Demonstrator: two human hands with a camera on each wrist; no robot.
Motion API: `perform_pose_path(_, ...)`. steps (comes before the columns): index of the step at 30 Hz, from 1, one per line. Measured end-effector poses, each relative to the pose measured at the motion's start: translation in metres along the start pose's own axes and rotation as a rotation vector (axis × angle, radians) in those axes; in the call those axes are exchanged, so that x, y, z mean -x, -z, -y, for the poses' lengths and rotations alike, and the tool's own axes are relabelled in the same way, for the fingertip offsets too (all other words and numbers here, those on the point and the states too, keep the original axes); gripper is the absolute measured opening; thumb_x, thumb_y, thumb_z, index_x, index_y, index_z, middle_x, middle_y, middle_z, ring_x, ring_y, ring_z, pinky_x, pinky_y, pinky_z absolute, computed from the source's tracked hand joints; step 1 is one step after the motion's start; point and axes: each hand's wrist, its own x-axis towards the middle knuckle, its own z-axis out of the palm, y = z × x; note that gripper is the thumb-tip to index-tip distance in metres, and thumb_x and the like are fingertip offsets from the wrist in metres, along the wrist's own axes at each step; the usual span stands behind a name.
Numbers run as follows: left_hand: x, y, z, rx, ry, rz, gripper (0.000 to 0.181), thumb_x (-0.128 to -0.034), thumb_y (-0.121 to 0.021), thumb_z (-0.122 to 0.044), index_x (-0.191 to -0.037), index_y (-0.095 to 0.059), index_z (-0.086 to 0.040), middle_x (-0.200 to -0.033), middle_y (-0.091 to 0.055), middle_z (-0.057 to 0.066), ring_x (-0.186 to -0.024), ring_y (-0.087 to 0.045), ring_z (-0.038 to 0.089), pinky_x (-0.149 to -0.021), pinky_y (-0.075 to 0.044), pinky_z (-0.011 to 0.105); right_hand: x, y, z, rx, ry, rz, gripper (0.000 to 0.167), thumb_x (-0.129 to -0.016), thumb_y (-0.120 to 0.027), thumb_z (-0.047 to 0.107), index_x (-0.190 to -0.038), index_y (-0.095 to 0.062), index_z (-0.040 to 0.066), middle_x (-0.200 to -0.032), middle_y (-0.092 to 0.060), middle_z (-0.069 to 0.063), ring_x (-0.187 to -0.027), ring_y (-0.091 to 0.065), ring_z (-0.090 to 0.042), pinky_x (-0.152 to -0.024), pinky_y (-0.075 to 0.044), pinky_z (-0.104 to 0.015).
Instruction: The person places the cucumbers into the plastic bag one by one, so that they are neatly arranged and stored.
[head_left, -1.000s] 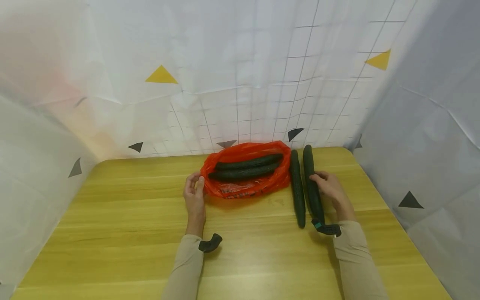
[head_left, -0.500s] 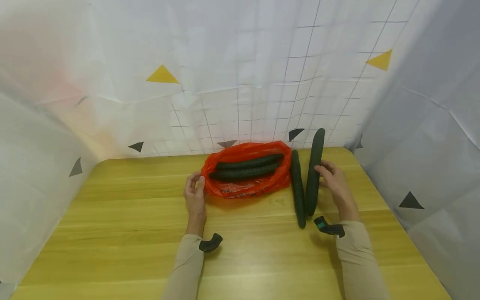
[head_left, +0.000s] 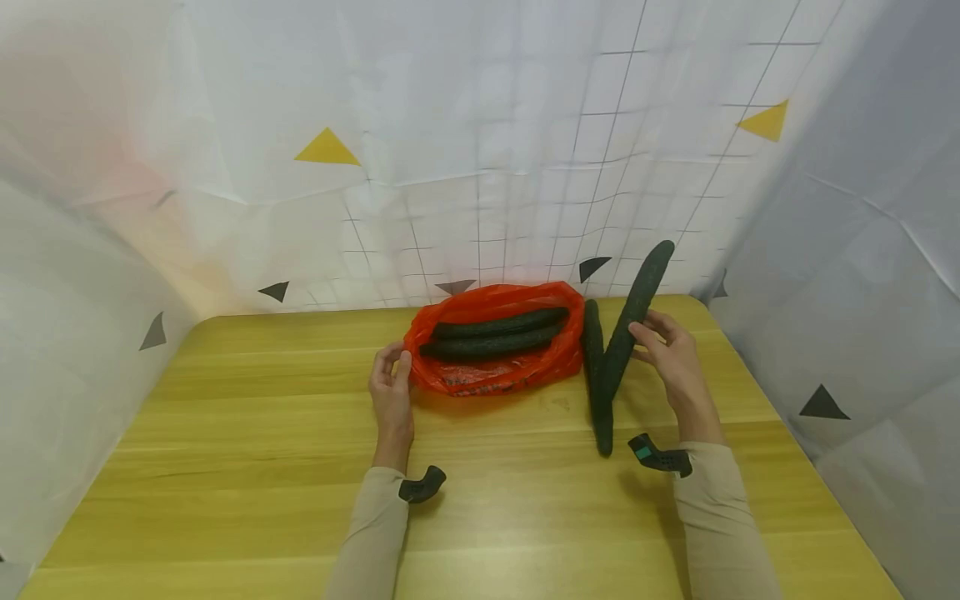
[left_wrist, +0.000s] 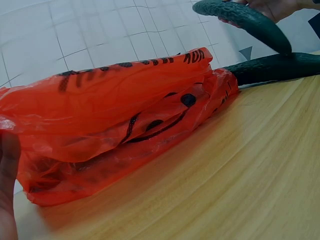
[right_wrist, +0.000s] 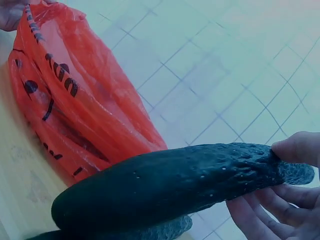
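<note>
Looks half done: two cucumbers point(head_left: 487, 346) sit in the bag point(head_left: 543, 369) mid-frame, left hand point(head_left: 390, 396) pinching its edge, right hand point(head_left: 677, 362) pinching a tilted third cucumber point(head_left: 632, 319) right of centre, fourth cucumber point(head_left: 593, 346) outside.

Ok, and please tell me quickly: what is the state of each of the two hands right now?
Left hand: closed, holding the edge of the red bag.
Right hand: closed, holding a cucumber between thumb and fingers.
</note>
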Motion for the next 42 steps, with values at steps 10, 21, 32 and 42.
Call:
perform_pose_path(10,-0.001,0.000,0.002,-0.008,-0.034,-0.005,0.028,-0.0903,-0.064,-0.021,-0.114,-0.058,-0.007,-0.101,-0.056,-0.001,-0.085,-0.053,0.008,-0.064,-0.045,0.016,0.000,-0.007,0.007,-0.211,0.069,-0.061,0.048,-0.090,-0.063,0.019,-0.131,-0.043,0.002,-0.108,-0.050,0.000,-0.090,-0.061,-0.005,-0.071,-0.055,-0.020)
perform_pose_path(21,0.000,-0.001,0.000,0.021,-0.013,0.005,0.031,-0.0905,-0.064,-0.021,-0.115,-0.057,-0.004,-0.101,-0.056,-0.001,-0.080,-0.054,0.007,-0.060,-0.047,0.015,0.002,-0.020,0.014,-0.420,0.089,-0.184,0.039,-0.088,-0.065,0.011,-0.122,-0.046,0.007,-0.106,-0.052,-0.003,-0.092,-0.058,-0.011,-0.071,-0.057,-0.026)
perform_pose_path(32,0.001,-0.001,-0.004,0.032,0.026,0.019,0.037,-0.0914,-0.062,-0.021,-0.121,-0.052,-0.001,-0.103,-0.054,-0.001,-0.083,-0.055,0.006,-0.063,-0.048,0.016,0.001,-0.034,0.014,-0.593,0.109,-0.235,0.040,-0.085,-0.068,0.006,-0.117,-0.043,0.009,-0.100,-0.053,-0.004,-0.089,-0.062,-0.015,-0.073,-0.057,-0.034)
perform_pose_path(42,0.002,-0.002,-0.004,0.038,0.021,0.019,0.039,-0.0904,-0.064,-0.022,-0.121,-0.053,0.001,-0.104,-0.054,0.001,-0.080,-0.055,0.006,-0.062,-0.048,0.015,-0.002,-0.044,0.012,-0.682,0.127,-0.292,0.045,-0.082,-0.070,0.003,-0.114,-0.040,0.010,-0.099,-0.052,-0.005,-0.087,-0.064,-0.018,-0.075,-0.057,-0.036)
